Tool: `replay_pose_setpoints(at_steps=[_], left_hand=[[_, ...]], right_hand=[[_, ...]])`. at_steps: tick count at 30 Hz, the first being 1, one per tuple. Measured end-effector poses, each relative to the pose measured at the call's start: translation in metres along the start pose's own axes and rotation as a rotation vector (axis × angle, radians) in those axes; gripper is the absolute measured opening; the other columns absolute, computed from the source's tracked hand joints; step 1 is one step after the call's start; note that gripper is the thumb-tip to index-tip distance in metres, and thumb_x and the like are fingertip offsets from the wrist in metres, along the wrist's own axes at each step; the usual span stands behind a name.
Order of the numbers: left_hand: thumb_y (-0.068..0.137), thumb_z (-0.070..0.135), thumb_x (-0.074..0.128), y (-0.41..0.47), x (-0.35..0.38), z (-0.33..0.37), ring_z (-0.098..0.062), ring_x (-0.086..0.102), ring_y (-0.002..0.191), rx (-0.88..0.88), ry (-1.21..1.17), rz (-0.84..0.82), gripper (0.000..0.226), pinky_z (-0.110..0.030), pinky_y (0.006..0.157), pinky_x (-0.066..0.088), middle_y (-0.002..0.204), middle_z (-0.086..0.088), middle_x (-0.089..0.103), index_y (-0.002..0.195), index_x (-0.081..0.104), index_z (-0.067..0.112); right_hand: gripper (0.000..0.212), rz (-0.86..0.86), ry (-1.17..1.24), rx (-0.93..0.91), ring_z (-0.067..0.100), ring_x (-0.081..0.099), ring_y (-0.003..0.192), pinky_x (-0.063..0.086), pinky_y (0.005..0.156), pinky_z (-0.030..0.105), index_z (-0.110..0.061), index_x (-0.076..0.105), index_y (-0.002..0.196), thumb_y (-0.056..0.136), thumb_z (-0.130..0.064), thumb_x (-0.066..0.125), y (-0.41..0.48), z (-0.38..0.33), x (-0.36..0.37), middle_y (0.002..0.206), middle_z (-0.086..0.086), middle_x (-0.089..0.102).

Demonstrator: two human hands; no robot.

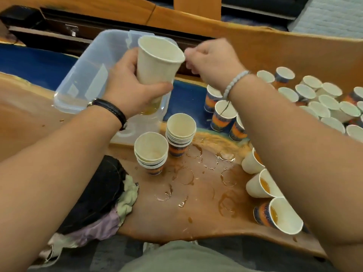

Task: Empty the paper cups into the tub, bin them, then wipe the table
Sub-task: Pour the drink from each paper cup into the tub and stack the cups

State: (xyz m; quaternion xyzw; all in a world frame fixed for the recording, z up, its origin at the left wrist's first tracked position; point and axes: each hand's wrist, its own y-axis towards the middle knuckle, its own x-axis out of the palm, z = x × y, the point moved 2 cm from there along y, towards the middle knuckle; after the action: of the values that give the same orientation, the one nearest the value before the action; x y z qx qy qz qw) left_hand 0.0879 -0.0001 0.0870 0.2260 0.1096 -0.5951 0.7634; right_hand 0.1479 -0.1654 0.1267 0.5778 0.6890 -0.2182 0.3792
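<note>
My left hand (127,85) grips a plain white paper cup (157,59) round its lower half and holds it tilted over the clear plastic tub (86,75). A little amber liquid lies in the tub's near corner. My right hand (212,61) hovers just right of the cup's rim with curled fingers, holding nothing I can see. Two stacks of nested empty cups (179,134) (151,152) stand on the wooden table (196,213) below. Three cups with amber liquid (282,214) stand at the right, partly behind my right forearm.
Many more paper cups (318,99) crowd the table's right side. Wet rings and spills (186,175) mark the wood in front of me. Crumpled cloths (121,203) lie off the table's left edge on a dark bag.
</note>
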Motion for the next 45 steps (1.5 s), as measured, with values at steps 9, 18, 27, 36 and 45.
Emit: replay_pose_setpoints(at_steps=[9, 18, 27, 36, 45], left_hand=[[0.071, 0.039, 0.076, 0.011, -0.059, -0.027, -0.028, 0.052, 0.106, -0.107, 0.549, 0.05, 0.065, -0.043, 0.091, 0.044, 0.111, 0.001, 0.057, 0.129, 0.047, 0.035], [0.069, 0.036, 0.079, 0.026, -0.058, -0.05, -0.026, 0.043, 0.082, -0.042, 1.077, -0.072, 0.056, -0.047, 0.087, 0.033, 0.091, -0.002, 0.05, 0.118, 0.052, 0.029], [0.068, 0.025, 0.076, 0.036, -0.047, -0.05, -0.026, 0.046, 0.078, 0.022, 1.334, -0.184, 0.046, -0.046, 0.088, 0.031, 0.086, -0.002, 0.055, 0.108, 0.054, 0.029], [0.07, 0.036, 0.074, 0.029, -0.045, -0.038, -0.026, 0.048, 0.079, -0.038, 1.137, -0.14, 0.046, -0.046, 0.091, 0.028, 0.087, 0.0, 0.056, 0.111, 0.053, 0.032], [0.066, 0.053, 0.075, -0.001, -0.006, 0.003, -0.015, 0.053, 0.108, 0.11, 0.536, -0.018, 0.069, -0.035, 0.086, 0.024, 0.117, 0.014, 0.056, 0.126, 0.046, 0.036]], right_hand=[[0.052, -0.198, -0.289, -0.061, 0.025, 0.03, 0.137, 0.032, 0.11, 0.04, -0.009, 0.044, 0.137, 0.097, -0.042, 0.043, 0.004, 0.001, 0.105, 0.146, 0.008, 0.035], [0.047, -0.212, -0.253, -0.038, 0.021, -0.001, 0.147, 0.016, 0.116, 0.037, -0.011, 0.033, 0.146, 0.103, -0.03, 0.029, -0.004, 0.007, 0.114, 0.16, 0.004, 0.004], [0.046, -0.205, -0.241, -0.036, 0.02, 0.0, 0.147, 0.014, 0.116, 0.035, -0.012, 0.033, 0.146, 0.103, -0.03, 0.028, -0.003, 0.007, 0.114, 0.16, 0.004, 0.005], [0.055, -0.236, -0.201, -0.061, 0.023, 0.012, 0.145, 0.016, 0.117, 0.046, -0.013, 0.029, 0.147, 0.101, -0.042, 0.031, -0.002, 0.004, 0.108, 0.157, 0.008, 0.02], [0.074, -0.108, 0.281, -0.108, 0.014, 0.052, 0.109, 0.048, 0.094, 0.035, -0.033, 0.043, 0.136, 0.068, -0.041, 0.071, -0.022, -0.028, 0.036, 0.122, -0.003, 0.053]])
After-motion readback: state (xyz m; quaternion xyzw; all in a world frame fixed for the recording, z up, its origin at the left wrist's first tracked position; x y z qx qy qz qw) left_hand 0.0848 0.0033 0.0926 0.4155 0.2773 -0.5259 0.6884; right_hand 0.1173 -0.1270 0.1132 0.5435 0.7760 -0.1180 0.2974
